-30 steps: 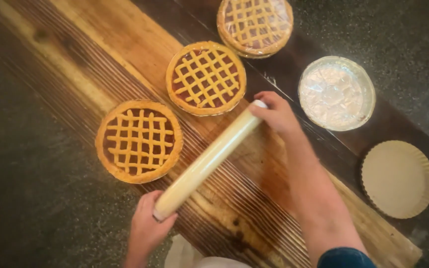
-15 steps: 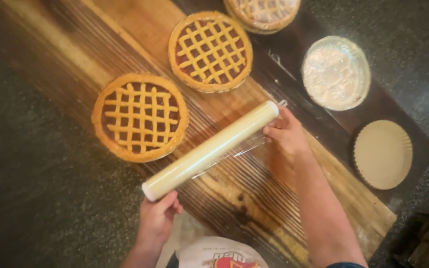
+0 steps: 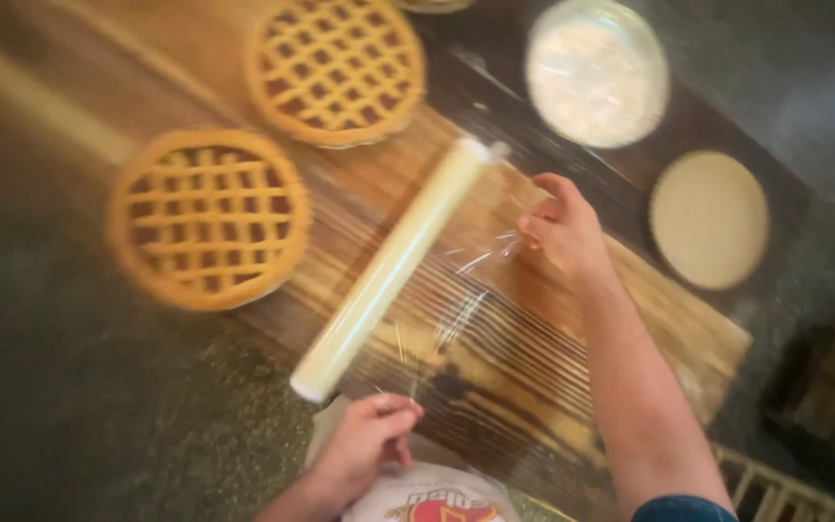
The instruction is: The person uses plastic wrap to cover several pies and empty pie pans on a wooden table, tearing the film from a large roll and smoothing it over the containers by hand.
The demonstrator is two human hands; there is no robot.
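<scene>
head view, blurred: long wooden board (image 3: 688, 329) on dark counter, two lattice tarts near its far-left edge (image 3: 210, 217) (image 3: 337, 63). cling film roll (image 3: 393, 266) lies diagonally mid-board, thin film sheet (image 3: 466, 290) stretched off it. right hand (image 3: 562, 232) fingers pinch film's far edge; left hand (image 3: 364, 449) fingers pinch near edge at board's near edge. risk: film clings to itself or tears if pulled unevenly; loose roll could roll into tart.
</scene>
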